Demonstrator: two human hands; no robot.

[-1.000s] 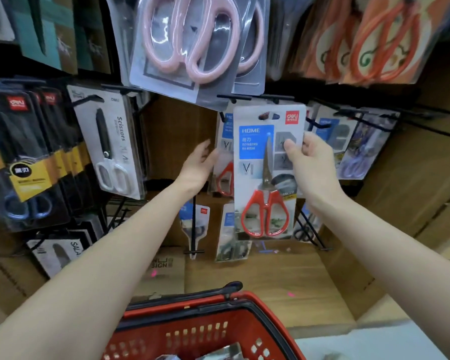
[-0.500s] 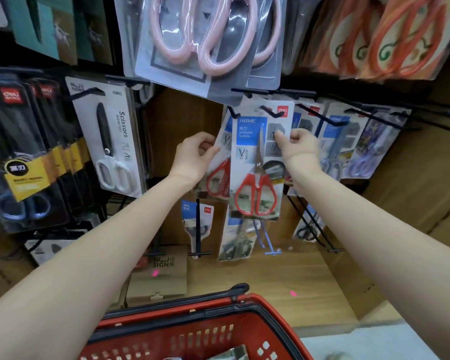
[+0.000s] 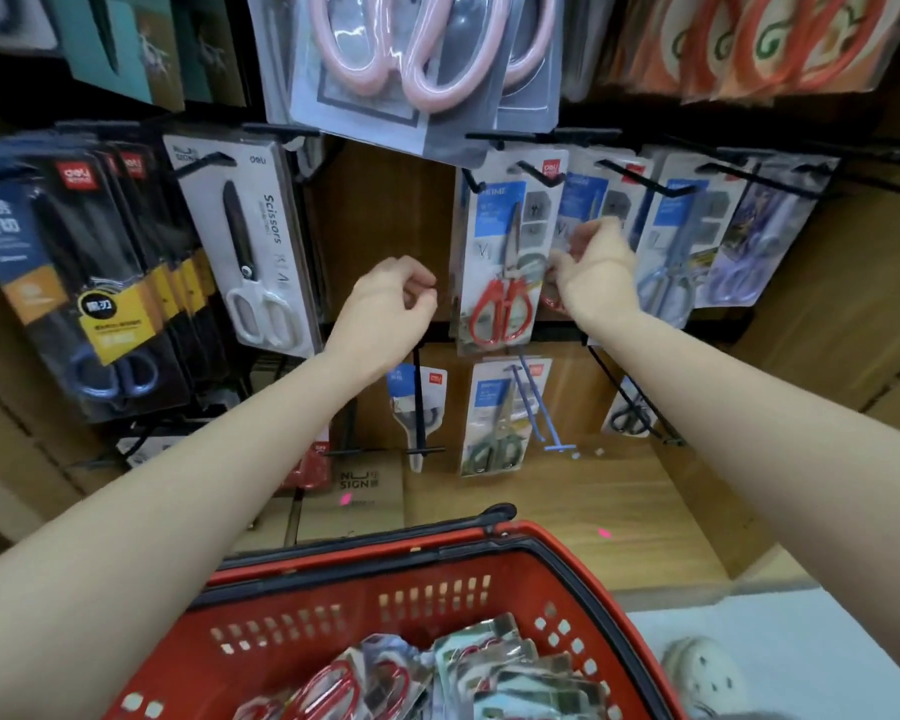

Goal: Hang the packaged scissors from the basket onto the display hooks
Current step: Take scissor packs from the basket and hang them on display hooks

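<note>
This is a shop, seen at a retail display wall. Rows of black wire hooks (image 3: 541, 174) jut from a wood-look back panel (image 3: 385, 210), each carrying several identical packs: red-handled scissors packs (image 3: 502, 262), white-handled scissors packs (image 3: 253, 252) and large pink-handled scissors packs (image 3: 401, 54) above. A red plastic shopping basket (image 3: 567, 543) below holds more packs, and brown cardboard cartons (image 3: 370, 491) stand under the display.

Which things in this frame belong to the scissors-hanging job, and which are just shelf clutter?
Job: red-handled scissors pack on its display hook; red basket; basket packs; left hand; right hand.
Just there: pink scissors packs; white scissors pack; dark blue-handled packs; cardboard box; white shoe.
</note>
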